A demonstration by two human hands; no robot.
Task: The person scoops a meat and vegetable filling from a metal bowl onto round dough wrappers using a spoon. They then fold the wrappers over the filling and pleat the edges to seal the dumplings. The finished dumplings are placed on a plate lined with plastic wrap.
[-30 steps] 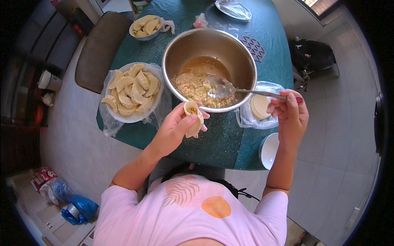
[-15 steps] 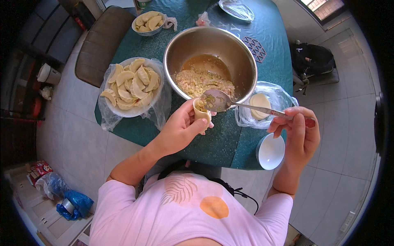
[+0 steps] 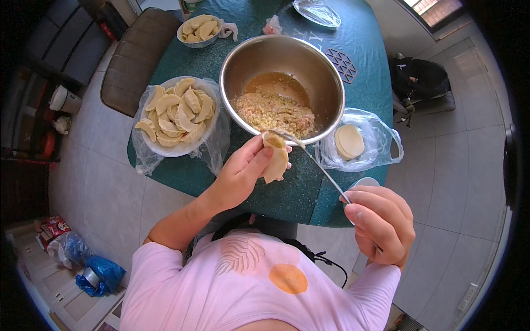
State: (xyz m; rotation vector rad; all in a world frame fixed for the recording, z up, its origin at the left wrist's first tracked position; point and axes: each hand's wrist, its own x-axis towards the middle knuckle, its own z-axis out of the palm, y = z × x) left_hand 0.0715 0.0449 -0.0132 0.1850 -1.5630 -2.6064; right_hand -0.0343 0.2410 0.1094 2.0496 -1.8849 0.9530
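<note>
My left hand point(image 3: 245, 171) is closed round a folded dumpling wrapper point(image 3: 275, 164), with some filling showing in its upper opening. A long-handled metal spoon point(image 3: 326, 172) is gripped in my right hand point(image 3: 381, 223); its bowl end, seen nearly edge-on, touches the top of the wrapper. Just beyond both hands stands a big steel mixing bowl point(image 3: 331, 71) with minced filling point(image 3: 276, 113) and brownish liquid in it. Round dough wrappers point(image 3: 349, 142) lie stacked on a clear plastic bag point(image 3: 381, 157) to the right. My right hand partly hides a small bowl point(image 3: 364, 182).
Several finished dumplings point(image 3: 179, 113) fill a plastic-lined plate at the left, and more sit in a small bowl point(image 3: 213, 39) behind it. A dark lattice trivet point(image 3: 341, 66) and a covered plate point(image 3: 317, 13) lie on the green tablecloth point(image 3: 298, 193). A brown chair point(image 3: 135, 58) stands left.
My right hand has come down and nearer to me, swinging the spoon's handle steeper and turning its bowl onto the wrapper's opening. The wrapper is now flatter and more upright in my left hand.
</note>
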